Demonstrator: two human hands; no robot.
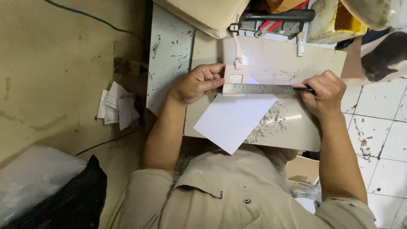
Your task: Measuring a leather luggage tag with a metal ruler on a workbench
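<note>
A steel ruler lies across a white sheet of paper on a beige board. My left hand presses the ruler's left end down, fingers beside a small pink leather tag that hangs by a strap from a cream bag. The ruler's lower edge crosses the tag. My right hand grips a dark pen at the ruler's right end, its tip against the ruler.
A white tube and red-handled tools lie at the board's far edge, next to a yellow container. Folded papers lie on the floor at left. A black bag sits at lower left. White floor tiles at right.
</note>
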